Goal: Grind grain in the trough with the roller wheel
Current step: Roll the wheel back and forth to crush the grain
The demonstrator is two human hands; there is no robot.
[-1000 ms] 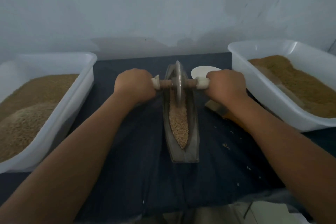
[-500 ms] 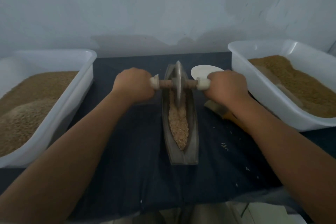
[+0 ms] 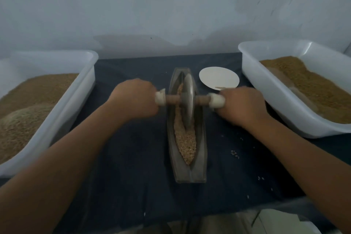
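Nearest to you, the trough (image 3: pixel 187 173) lies lengthwise on the dark worktop (image 3: pixel 133 176), and the grain (image 3: pixel 185 142) fills its near half. Some loose grains (image 3: pixel 234 153) lie on the worktop at its right. Further, the roller wheel (image 3: pixel 188 100) stands upright in the grain. Your left hand (image 3: pixel 135 100) and right hand (image 3: pixel 241 106) each curl around one end of its handle. Behind is a white plate (image 3: pixel 218 80). The left tub (image 3: pixel 62 116) and right tub (image 3: pixel 256 81) hold grain.
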